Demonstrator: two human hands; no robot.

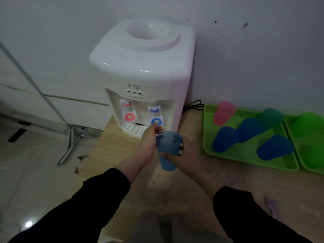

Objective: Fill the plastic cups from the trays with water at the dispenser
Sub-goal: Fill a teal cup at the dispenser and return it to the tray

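Observation:
A white water dispenser point(143, 67) stands on a wooden table, with a red tap point(130, 116) on the left and a blue tap point(156, 121) on the right. My right hand point(184, 155) grips a translucent blue cup point(168, 151) upright, just in front of the drip tray point(133, 129) and below the blue tap. My left hand point(150, 141) reaches toward the blue tap, its fingertips at the blue lever and partly curled beside the cup's rim. Whether there is water in the cup cannot be told.
A green tray point(228, 157) to the right carries upside-down cups: one pink point(223, 113), three blue, one teal. A second green tray point(305, 165) at the right edge holds green cups. A black cable point(192, 105) runs behind the dispenser. A metal stand leg point(70, 142) stands on the floor at left.

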